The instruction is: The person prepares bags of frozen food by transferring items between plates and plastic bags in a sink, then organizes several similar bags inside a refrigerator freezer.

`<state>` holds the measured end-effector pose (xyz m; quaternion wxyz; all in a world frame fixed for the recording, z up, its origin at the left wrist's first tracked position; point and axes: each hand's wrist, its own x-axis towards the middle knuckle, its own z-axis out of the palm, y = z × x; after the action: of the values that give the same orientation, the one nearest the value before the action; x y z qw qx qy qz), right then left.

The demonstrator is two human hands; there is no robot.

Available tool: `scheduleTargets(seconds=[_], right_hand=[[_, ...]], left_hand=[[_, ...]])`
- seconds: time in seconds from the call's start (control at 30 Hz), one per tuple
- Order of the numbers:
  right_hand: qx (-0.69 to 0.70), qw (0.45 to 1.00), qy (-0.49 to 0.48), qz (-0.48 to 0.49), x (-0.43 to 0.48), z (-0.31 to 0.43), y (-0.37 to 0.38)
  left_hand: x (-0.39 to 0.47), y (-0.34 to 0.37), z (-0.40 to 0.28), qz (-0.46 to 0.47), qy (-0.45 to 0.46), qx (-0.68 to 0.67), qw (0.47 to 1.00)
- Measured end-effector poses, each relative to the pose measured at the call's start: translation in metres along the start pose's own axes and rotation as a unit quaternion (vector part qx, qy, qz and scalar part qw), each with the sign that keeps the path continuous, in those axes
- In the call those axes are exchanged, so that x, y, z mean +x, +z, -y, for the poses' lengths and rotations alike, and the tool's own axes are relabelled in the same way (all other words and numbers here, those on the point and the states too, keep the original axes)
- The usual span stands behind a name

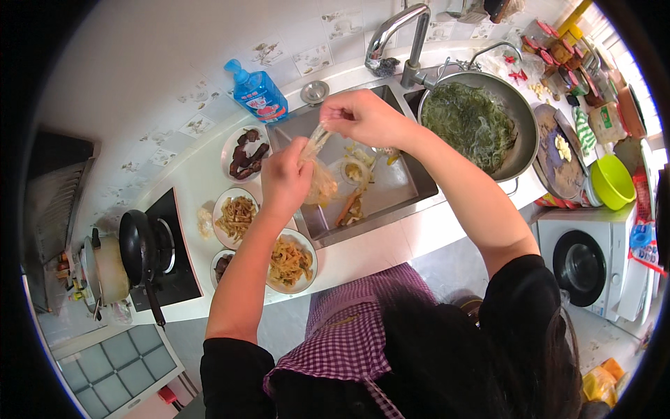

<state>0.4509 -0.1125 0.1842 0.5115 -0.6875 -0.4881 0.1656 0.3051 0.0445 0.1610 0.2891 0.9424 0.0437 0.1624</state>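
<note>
Over the steel sink (398, 180), my left hand (287, 175) grips the gathered neck of a clear plastic bag (320, 182). Pale orange food shows through the hanging lower part of the bag. My right hand (356, 118) pinches the twisted top end of the same bag, a little above and to the right of the left one. Below, in the basin, lie food scraps around the drain (354, 170) and an orange-brown stick-like piece (347, 209). What the bagged food is I cannot tell.
Left of the sink stand plates of dark meat (247, 157), shredded food (236, 213) and yellowish strips (288, 262). A blue pump bottle (259, 94) is behind. To the right are a large pan of green strands (468, 125), a cutting board (557, 173) with a cleaver (570, 137), and a green bowl (612, 180).
</note>
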Motion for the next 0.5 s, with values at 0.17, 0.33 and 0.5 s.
scheduleTargets(seconds=[0.17, 0.33, 0.5], right_hand=[[0.074, 0.996, 0.054, -0.023, -0.013, 0.000, -0.004], [-0.036, 0.996, -0.060, -0.046, -0.012, 0.031, -0.014], [0.030, 0.996, 0.030, -0.083, -0.016, -0.001, -0.033]], left_hand=[[0.003, -0.016, -0.003, -0.002, 0.076, 0.137, 0.988], [0.012, -0.007, 0.008, 0.002, 0.069, 0.075, 0.995], [0.019, -0.004, -0.008, 0.061, -0.007, -0.098, 0.993]])
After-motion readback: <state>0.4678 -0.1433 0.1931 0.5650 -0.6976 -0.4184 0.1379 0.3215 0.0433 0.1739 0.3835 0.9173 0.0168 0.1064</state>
